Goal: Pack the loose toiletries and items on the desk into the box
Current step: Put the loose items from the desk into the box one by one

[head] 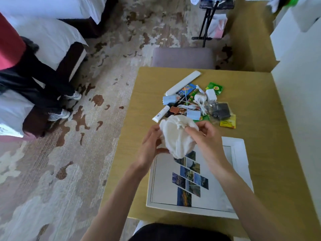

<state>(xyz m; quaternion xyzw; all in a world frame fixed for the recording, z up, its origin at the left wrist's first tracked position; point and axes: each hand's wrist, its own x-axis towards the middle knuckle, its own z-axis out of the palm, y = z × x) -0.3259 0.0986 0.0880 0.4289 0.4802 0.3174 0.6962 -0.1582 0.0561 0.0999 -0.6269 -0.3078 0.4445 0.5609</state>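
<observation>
Both hands hold a crumpled white cloth [177,136] above the desk, between the pile and the box. My left hand [151,145] grips its left side and my right hand [203,134] pinches its top right. Beneath it lies a flat white box [239,153] with a photo-printed lid [189,181]. Behind the cloth sits a pile of loose items: a long white case [182,82], a white tube [160,113], a pale blue packet [169,99], a white charger with cable [201,100], green tea sachets [214,87], a yellow sachet [227,123] and a dark packet [222,111].
The yellow-wood desk [269,136] has a grey chair [182,57] at its far edge and a white wall unit [298,84] on the right. Another person's legs [43,87] stand by the beds [52,37] at left. A folding stand [208,23] is on the patterned carpet.
</observation>
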